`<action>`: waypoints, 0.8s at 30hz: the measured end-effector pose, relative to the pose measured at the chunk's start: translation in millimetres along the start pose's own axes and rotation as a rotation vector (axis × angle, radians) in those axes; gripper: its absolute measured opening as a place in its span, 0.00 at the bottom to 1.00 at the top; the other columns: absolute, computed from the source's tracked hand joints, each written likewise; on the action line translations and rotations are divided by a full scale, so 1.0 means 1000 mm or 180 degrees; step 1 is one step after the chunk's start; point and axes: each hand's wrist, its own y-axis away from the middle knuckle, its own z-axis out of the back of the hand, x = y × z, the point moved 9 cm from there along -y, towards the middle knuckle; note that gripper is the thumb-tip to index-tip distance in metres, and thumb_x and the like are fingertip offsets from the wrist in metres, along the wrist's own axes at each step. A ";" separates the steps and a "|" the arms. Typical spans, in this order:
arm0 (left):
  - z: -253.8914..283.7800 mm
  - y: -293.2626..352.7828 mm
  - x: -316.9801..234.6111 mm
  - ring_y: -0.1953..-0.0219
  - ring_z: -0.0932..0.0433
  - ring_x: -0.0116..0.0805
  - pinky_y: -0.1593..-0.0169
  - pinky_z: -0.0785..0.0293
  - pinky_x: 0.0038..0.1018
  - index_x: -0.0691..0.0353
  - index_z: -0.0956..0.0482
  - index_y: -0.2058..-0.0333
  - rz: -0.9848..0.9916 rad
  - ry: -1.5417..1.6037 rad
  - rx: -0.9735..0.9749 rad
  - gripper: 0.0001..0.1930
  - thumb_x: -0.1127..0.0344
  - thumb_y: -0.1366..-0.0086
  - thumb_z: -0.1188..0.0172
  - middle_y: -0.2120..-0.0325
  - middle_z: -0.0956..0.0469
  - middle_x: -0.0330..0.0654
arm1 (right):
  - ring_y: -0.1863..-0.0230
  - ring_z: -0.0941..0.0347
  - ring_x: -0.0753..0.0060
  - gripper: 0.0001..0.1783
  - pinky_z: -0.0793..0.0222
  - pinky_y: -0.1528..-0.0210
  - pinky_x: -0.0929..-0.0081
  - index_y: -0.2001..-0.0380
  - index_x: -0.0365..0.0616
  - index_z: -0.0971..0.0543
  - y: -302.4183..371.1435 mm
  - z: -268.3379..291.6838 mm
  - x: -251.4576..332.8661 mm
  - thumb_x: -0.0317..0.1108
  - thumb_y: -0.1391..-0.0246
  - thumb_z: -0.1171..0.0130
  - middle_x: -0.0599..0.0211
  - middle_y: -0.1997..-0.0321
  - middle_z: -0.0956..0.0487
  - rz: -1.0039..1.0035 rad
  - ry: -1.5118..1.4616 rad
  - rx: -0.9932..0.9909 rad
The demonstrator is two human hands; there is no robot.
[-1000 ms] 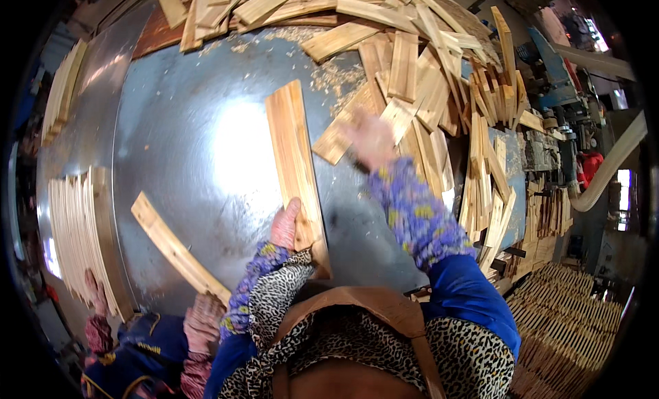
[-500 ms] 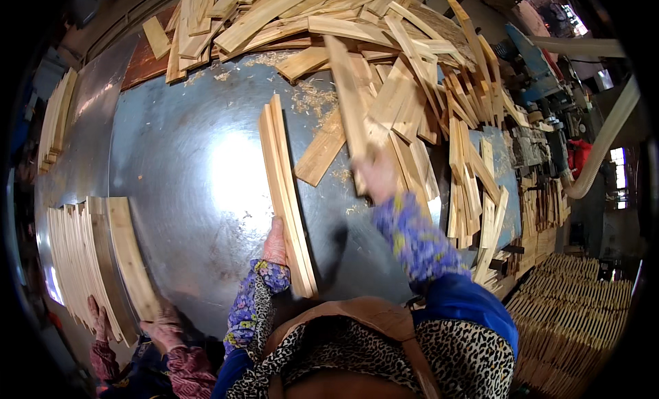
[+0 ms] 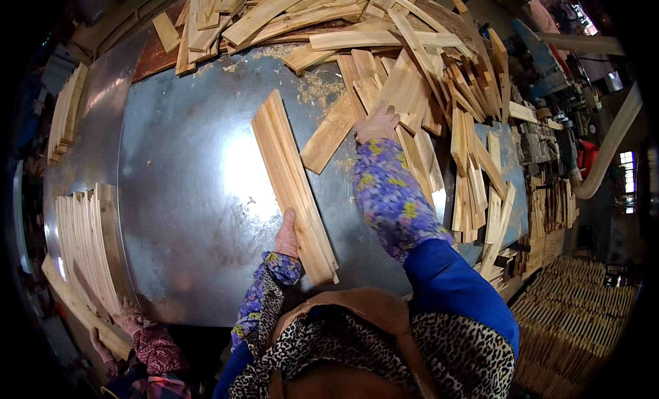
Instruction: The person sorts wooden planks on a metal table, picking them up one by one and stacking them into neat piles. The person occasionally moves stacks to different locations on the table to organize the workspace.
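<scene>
My left hand (image 3: 287, 236) is closed around the left edge of a small bundle of long, pale wooden boards (image 3: 296, 186), which slants across the metal tabletop in front of me. Its broad face and stepped edges show. Farther off to the right, my right hand (image 3: 377, 123) rests on boards at the near side of a loose board pile (image 3: 401, 90). Its fingers are spread over the wood, and none of the boards there is lifted. One separate board (image 3: 328, 135) lies between the bundle and my right hand.
On the left, a co-worker's hands (image 3: 129, 318) hold a board (image 3: 79, 306) beside a row of upright boards (image 3: 86, 241). Another stack (image 3: 67, 114) stands at the far left. Sawdust (image 3: 319, 89) lies near the pile. Machinery with a pale hose (image 3: 611, 148) and stacked slats (image 3: 576, 317) are on the right.
My right hand has let go of the raised board and now lies on the pile. The left-hand bundle has tilted, showing a broader face. The co-worker's board has moved to the left side of the row.
</scene>
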 end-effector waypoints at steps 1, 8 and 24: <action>0.005 0.001 0.000 0.59 0.11 0.43 0.54 0.11 0.42 0.60 0.18 0.42 0.0044 0.0069 0.0114 0.37 0.31 0.31 0.34 0.57 0.11 0.46 | 0.38 0.24 0.45 0.44 0.25 0.36 0.49 0.32 0.38 0.31 0.004 0.004 -0.002 0.48 0.47 0.28 0.45 0.40 0.22 0.0024 -0.0615 0.0392; -0.006 0.010 0.008 0.63 0.10 0.46 0.60 0.09 0.42 0.62 0.21 0.40 0.0374 0.0193 0.1170 0.41 0.26 0.31 0.40 0.60 0.11 0.51 | 0.42 0.20 0.63 0.34 0.21 0.40 0.62 0.30 0.37 0.29 0.163 0.072 -0.108 0.33 0.38 0.37 0.57 0.42 0.18 -0.0107 -0.3583 0.1968; -0.006 -0.005 0.040 0.47 0.14 0.47 0.42 0.14 0.50 0.57 0.25 0.32 0.0437 0.0402 0.0866 0.38 0.32 0.27 0.40 0.44 0.15 0.47 | 0.41 0.20 0.39 0.48 0.26 0.34 0.41 0.29 0.45 0.31 -0.092 0.016 -0.108 0.51 0.52 0.28 0.41 0.43 0.19 -0.1090 0.0675 0.0374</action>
